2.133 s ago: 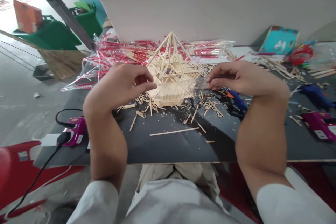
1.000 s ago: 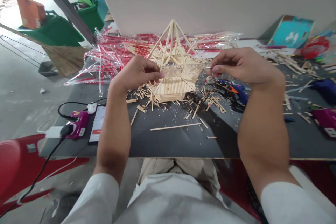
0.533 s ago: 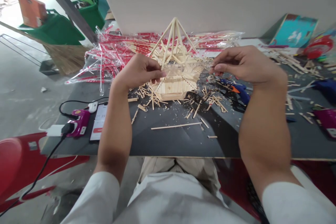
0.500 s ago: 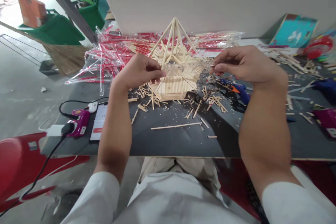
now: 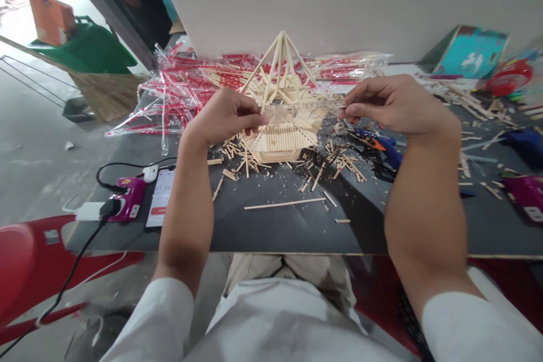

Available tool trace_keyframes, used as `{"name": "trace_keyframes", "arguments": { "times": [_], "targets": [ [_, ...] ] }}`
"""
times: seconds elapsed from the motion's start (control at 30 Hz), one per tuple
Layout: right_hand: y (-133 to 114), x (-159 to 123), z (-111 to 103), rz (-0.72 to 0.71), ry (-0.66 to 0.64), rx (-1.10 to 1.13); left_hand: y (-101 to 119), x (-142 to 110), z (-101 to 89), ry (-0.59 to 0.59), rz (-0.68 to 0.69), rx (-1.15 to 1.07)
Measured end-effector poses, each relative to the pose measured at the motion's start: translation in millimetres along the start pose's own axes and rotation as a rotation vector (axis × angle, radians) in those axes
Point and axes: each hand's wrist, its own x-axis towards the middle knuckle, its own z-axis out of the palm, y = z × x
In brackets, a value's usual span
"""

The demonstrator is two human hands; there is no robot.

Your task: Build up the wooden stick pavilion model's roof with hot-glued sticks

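Observation:
A clear plastic ruler (image 5: 316,106) spans the front of a model built from wooden sticks (image 5: 278,138). My left hand (image 5: 229,114) pinches the ruler's left end beside one of the model's slanting sticks. At the other end, the thumb and fingers of my right hand (image 5: 382,103) are closed on the ruler. The model has a layered, many-sided base, and above it thin sticks rise to a point in a pyramid frame (image 5: 282,48). Whether the ruler touches the frame I cannot tell.
Plastic-wrapped chopsticks (image 5: 178,85) lie behind the model. A blue glue gun (image 5: 388,150) is near my right forearm. Cut stick pieces (image 5: 348,164) litter the dark table (image 5: 271,235). A phone (image 5: 159,198) and purple power strip (image 5: 129,198) lie left. Another person (image 5: 148,5) stands beyond.
Another person has come into view at the upper left, in front of a green bin. My hands and the ruler stay almost in place; the view shifts slightly.

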Motion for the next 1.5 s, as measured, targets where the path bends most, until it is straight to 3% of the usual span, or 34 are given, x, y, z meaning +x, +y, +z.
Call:
{"name": "trace_keyframes", "arguments": {
  "times": [0.73,0.83,1.03,1.3,1.43,1.5],
  "targets": [
    [8,2,-3,-0.029,-0.022,-0.02,-2,0,-0.7,-0.008,0.003,0.041],
    [9,3,-5,0.006,-0.099,-0.047,-1,0,-1.2,-0.053,0.008,0.058],
    [7,0,-8,0.119,-0.439,-0.112,0,-6,-3.8,-0.128,0.028,-0.007],
    [-3,-10,-7,0.126,-0.462,-0.141,7,-24,2.2,-0.143,-0.089,-0.135],
    [-11,-27,3,0.125,-0.572,-0.071,18,-47,17.1,-0.138,-0.192,-0.309],
    [-8,-36,12,0.118,-0.617,0.003,25,-58,29.8,-0.072,-0.232,-0.416]
  ]
}}
